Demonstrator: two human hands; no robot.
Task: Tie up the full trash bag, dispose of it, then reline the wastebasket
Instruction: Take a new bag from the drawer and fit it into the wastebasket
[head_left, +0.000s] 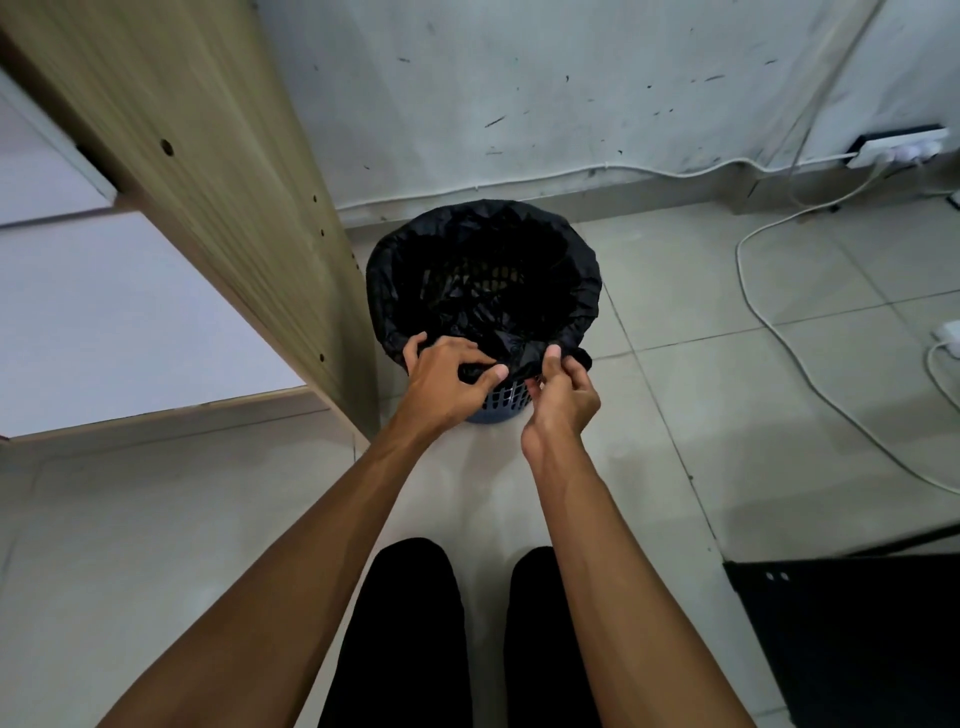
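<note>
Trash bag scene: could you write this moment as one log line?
stage: relining | left hand: grips black bag edge at near rim | right hand: pinches bag edge | blue wastebasket: on tiled floor

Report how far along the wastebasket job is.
Done, by the look of it: the black liner bag is folded over the far and side rim of the blue wastebasket, and no full bag is in view. In hand: the left hand and right hand pinch the slack plastic at the near rim. Left: seating that near edge, where the basket's lattice shows bare.
</note>
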